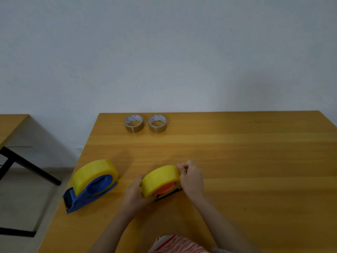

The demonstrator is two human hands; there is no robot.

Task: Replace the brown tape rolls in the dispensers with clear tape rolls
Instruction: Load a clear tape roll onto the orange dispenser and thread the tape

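Head view: left hand (138, 195) clasps the yellow roll (158, 178) in the orange dispenser (165, 189), steadying it; right hand (191, 177) pinches the roll's top, seemingly the tape end.

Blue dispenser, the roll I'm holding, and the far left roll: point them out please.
Blue dispenser (78, 201), head view, on its blue body near the cutter end.
Held roll (160, 178), head view, on its yellow outer band.
Far left roll (134, 128), head view, on its near side wall.

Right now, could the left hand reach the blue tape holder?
Probably yes. The blue tape holder lies beside the left hand, only bare table between, but that hand grips the yellow roll and must let go first.
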